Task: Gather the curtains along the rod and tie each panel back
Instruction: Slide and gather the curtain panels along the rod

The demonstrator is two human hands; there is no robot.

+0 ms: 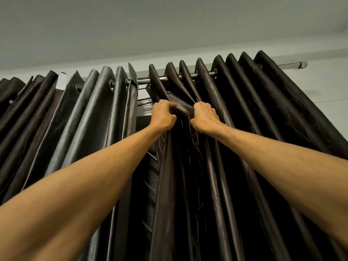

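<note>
Your left hand [163,116] and right hand [204,117] are squeezing the right curtain [244,113], side by side. It is hanging near the rod's [170,77] right end.

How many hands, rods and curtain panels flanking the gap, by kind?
Hands: 2 (left hand, right hand)
Rod: 1
Curtain panels at the gap: 2 (grey panel, brown panel)
Total: 5
</note>
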